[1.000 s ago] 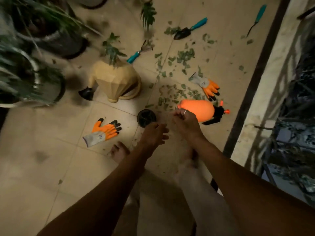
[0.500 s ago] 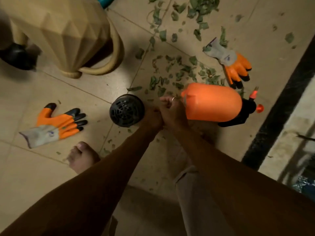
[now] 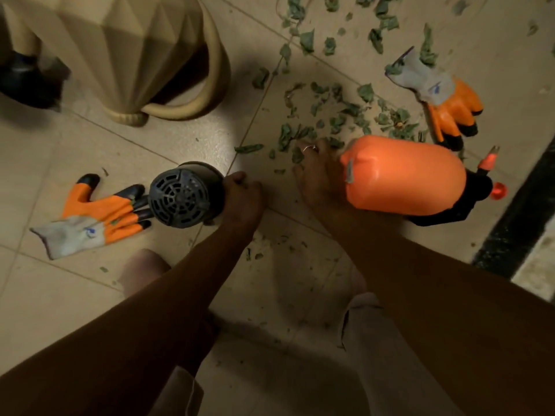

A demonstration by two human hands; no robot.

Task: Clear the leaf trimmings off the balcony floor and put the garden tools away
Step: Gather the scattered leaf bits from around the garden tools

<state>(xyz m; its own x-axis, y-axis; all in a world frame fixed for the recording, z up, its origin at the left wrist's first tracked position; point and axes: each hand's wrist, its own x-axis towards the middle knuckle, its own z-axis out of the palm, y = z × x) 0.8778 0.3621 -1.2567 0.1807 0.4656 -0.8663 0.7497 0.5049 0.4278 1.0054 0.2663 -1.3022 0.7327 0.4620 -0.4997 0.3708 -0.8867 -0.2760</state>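
The left hand is curled around the side of a black pot, gripping it. The pot is tipped so its slotted base faces the camera, well left of the orange sprayer. The right hand lies just beside the sprayer's left end, fingers loosely spread and resting on the leaf trimmings scattered there. One orange glove lies beyond the sprayer. A second glove lies far left of it, against the pot.

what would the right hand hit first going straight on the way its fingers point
Most likely the leaf trimmings lying just past the fingers of the right hand; some may already touch them.
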